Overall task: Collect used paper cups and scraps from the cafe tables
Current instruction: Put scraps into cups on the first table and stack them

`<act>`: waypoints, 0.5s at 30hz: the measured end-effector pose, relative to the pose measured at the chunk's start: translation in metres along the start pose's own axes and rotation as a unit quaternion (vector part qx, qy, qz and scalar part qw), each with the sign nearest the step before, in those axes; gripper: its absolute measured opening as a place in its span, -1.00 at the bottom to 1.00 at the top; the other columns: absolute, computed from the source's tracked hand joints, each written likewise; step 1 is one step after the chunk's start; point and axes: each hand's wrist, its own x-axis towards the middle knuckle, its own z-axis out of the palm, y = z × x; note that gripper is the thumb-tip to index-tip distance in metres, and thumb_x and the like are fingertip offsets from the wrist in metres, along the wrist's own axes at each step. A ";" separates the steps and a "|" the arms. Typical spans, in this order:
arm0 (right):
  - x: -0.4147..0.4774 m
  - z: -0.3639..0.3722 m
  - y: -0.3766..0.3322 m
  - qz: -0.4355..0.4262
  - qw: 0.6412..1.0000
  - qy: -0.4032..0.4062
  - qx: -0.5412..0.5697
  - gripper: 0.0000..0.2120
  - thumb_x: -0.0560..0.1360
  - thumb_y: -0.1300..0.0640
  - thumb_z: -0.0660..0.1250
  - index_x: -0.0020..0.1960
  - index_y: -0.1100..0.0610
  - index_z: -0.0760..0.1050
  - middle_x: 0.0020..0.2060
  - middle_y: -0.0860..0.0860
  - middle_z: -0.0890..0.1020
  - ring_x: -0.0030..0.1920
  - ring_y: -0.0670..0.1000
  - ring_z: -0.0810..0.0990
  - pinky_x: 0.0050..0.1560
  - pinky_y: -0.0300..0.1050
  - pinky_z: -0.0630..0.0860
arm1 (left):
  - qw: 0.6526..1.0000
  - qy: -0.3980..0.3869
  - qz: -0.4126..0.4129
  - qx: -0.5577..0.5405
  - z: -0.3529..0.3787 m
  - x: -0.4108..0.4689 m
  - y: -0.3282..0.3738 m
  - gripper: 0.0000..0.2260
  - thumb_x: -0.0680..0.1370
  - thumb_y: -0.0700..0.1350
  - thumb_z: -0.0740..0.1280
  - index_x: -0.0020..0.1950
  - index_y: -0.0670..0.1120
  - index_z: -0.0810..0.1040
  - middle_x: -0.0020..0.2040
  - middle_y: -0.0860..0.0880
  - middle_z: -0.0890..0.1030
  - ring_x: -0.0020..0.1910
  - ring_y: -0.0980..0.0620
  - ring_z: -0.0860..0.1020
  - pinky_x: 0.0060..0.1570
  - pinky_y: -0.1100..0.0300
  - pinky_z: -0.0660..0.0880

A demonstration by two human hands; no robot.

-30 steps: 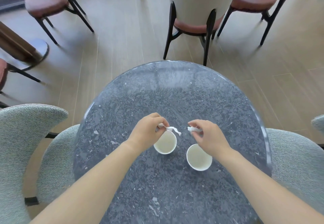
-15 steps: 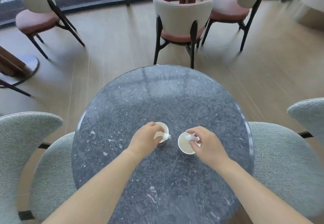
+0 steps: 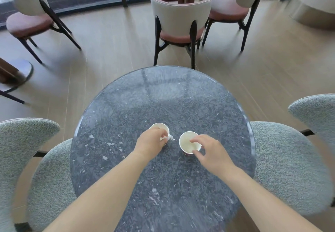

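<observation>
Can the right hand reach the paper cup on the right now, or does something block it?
Probably yes. The right hand is at the right cup, its fingers spread over the rim, with nothing between them. The left hand is at the other cup, out of the way.

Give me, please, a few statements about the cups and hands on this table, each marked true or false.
1. The left cup and the right cup stand upright on the round table. True.
2. The cups are stacked one inside the other. False: they stand side by side, apart.
3. The left hand pinches a white paper scrap at the left cup's rim. True.
4. The right hand lies flat on the table, far from both cups. False: it is over the right cup, fingertips at its rim.
</observation>
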 end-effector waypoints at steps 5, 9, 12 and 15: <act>0.001 0.002 0.002 -0.005 1.000 -0.017 -0.023 -0.73 0.46 0.21 0.34 0.15 0.08 0.50 0.12 -0.03 0.56 0.17 0.01 0.47 0.14 -0.20 0.39 | 0.999 0.042 0.000 -0.006 -0.002 -0.002 0.006 -0.87 0.55 -0.05 0.26 -0.13 -0.01 0.57 -0.08 0.09 0.58 -0.10 0.00 0.53 -0.16 0.12 0.47; 0.004 0.005 0.002 -0.007 0.999 -0.019 -0.028 -0.74 0.46 0.18 0.35 0.15 0.07 0.50 0.12 -0.05 0.57 0.16 0.00 0.46 0.15 -0.18 0.38 | 0.996 0.087 -0.018 -0.011 -0.011 -0.004 0.003 -0.88 0.54 -0.07 0.25 -0.08 -0.03 0.57 -0.07 0.04 0.57 -0.06 -0.01 0.52 -0.15 0.10 0.46; 0.004 0.008 0.003 -0.014 0.998 -0.027 -0.056 -0.73 0.46 0.10 0.35 0.16 0.04 0.49 0.11 -0.07 0.57 0.14 0.00 0.44 0.09 -0.14 0.42 | 0.996 0.071 -0.046 0.027 -0.015 -0.003 -0.005 -0.85 0.55 -0.03 0.24 0.05 -0.01 0.54 0.05 0.03 0.53 0.07 -0.04 0.49 -0.10 0.06 0.48; 0.004 0.010 0.006 -0.036 0.992 -0.043 -0.117 -0.68 0.45 -0.02 0.35 0.18 0.00 0.48 0.12 -0.10 0.56 0.17 -0.01 0.43 0.17 -0.11 0.35 | 0.998 0.034 -0.048 0.013 -0.011 -0.005 -0.007 -0.82 0.54 0.01 0.26 0.11 0.02 0.51 0.13 0.05 0.50 0.11 -0.01 0.48 -0.05 0.08 0.46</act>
